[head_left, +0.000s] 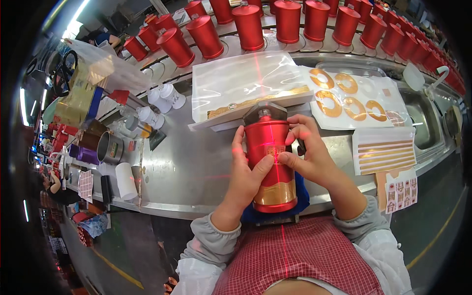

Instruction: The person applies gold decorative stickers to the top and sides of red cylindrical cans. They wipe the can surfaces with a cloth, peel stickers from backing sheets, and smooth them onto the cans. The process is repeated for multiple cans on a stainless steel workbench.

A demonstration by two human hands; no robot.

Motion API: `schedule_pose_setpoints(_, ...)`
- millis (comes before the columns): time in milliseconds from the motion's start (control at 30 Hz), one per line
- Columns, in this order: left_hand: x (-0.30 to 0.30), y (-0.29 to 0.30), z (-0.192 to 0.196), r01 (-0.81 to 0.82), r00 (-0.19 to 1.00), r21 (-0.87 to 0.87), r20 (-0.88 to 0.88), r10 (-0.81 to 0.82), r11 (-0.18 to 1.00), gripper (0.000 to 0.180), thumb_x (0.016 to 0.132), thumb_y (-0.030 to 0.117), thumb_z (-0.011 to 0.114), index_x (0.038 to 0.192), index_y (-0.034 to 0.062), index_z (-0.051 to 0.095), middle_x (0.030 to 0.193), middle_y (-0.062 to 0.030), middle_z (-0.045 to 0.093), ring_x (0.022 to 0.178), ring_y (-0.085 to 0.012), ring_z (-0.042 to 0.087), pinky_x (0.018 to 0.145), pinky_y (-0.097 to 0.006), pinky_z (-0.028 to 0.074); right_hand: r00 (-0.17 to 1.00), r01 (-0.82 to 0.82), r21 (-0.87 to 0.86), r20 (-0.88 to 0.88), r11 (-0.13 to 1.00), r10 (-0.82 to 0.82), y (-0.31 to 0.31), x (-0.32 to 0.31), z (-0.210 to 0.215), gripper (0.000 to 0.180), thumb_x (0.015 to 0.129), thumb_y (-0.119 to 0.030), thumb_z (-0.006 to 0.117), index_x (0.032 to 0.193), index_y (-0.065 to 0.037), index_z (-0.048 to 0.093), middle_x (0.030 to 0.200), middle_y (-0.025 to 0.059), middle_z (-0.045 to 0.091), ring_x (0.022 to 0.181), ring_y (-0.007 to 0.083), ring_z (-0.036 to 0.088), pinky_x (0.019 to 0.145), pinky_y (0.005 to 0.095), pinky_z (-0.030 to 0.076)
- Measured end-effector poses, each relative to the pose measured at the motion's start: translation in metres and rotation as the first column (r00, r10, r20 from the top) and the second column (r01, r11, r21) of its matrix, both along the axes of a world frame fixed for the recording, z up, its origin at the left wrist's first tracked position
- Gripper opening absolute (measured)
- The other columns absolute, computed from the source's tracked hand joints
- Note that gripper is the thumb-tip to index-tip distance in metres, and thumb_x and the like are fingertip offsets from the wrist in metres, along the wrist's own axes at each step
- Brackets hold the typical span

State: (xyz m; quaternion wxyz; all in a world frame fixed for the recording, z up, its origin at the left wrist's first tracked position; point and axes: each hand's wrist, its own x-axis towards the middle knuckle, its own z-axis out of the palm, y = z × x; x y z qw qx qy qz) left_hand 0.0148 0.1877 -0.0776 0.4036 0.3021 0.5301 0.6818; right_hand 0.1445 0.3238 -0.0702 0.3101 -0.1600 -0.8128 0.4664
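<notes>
A red bottle (265, 137) with a wavy gold band near its base lies tilted in front of me, its neck pointing away. Under its lower end is a blue pad (304, 194), and behind its neck sits a dark angular block (278, 112). Wrapped round the bottle's left side, my left hand (246, 172) lays its thumb on the front. My right hand (314, 156) grips the right side, with its thumb on a small gold label (275, 151) at the bottle's middle. Something dark shows between the right fingers; its kind is unclear. A thin red light line runs down the bottle.
Behind the hands lies a white sheet stack with gold strips (241, 81). To its right are gold ring stickers (354, 110) and a sheet of gold strips (386, 152). Red bottles (248, 27) line a curved conveyor. White bottles (172, 96), a metal cup (110, 147) and a paper roll (126, 181) stand left.
</notes>
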Motion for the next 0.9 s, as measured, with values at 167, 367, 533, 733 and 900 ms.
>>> schedule_pose_setpoints(167,0.0001,0.0018,0.0025,-0.004,1.000,-0.015,0.030,0.004,1.000,0.085,0.093,0.023,0.063,0.150,0.0001,0.004,0.143,-0.0209,0.033,0.124,-0.0249,0.048,0.102,-0.036,0.044,1.000,0.005,-0.061,-0.008,0.998,-0.005,0.0024,-0.0060,-0.0040,0.034,0.081,-0.027,0.076,0.091,-0.005,0.054,0.123,0.0208,0.045,0.121,0.0341,0.044,0.100,0.0420,0.038)
schedule_pose_setpoints(367,0.0010,0.0019,0.0012,0.000,0.993,0.064,0.114,-0.007,0.998,0.083,0.095,0.028,0.060,0.150,0.0014,0.004,0.145,-0.0190,0.031,0.128,-0.0240,0.043,0.106,-0.036,0.039,0.999,0.033,-0.148,-0.027,0.988,-0.038,0.0022,-0.0080,-0.0062,0.032,0.084,-0.030,0.072,0.089,-0.004,0.054,0.120,0.0205,0.047,0.119,0.0333,0.045,0.101,0.0401,0.036)
schedule_pose_setpoints(533,-0.0010,0.0009,-0.0046,0.002,0.974,0.152,0.223,-0.036,0.988,0.079,0.098,0.037,0.055,0.150,0.0036,0.006,0.145,-0.0175,0.032,0.128,-0.0228,0.044,0.105,-0.034,0.040,0.998,0.052,-0.119,-0.020,0.992,-0.055,0.0009,-0.0081,-0.0057,0.029,0.084,-0.027,0.072,0.089,-0.004,0.054,0.119,0.0208,0.047,0.118,0.0325,0.045,0.100,0.0391,0.037)
schedule_pose_setpoints(733,-0.0041,0.0030,0.0019,0.044,0.987,0.050,0.149,-0.051,0.998,0.072,0.100,0.042,0.049,0.148,0.0067,0.010,0.141,-0.0160,0.038,0.124,-0.0218,0.048,0.102,-0.034,0.042,0.998,0.054,-0.148,-0.032,0.988,-0.059,-0.0002,-0.0064,-0.0030,0.030,0.085,-0.029,0.070,0.088,-0.003,0.054,0.120,0.0215,0.047,0.119,0.0326,0.044,0.100,0.0404,0.037)
schedule_pose_setpoints(900,-0.0040,0.0047,-0.0026,0.031,0.968,0.125,0.243,-0.061,0.992,0.074,0.099,0.041,0.051,0.148,0.0072,0.007,0.139,-0.0170,0.039,0.121,-0.0215,0.051,0.101,-0.035,0.043,0.998,0.057,-0.116,-0.019,0.992,-0.059,-0.0022,-0.0054,-0.0025,0.033,0.084,-0.030,0.072,0.089,-0.003,0.054,0.120,0.0217,0.046,0.121,0.0330,0.043,0.101,0.0414,0.037)
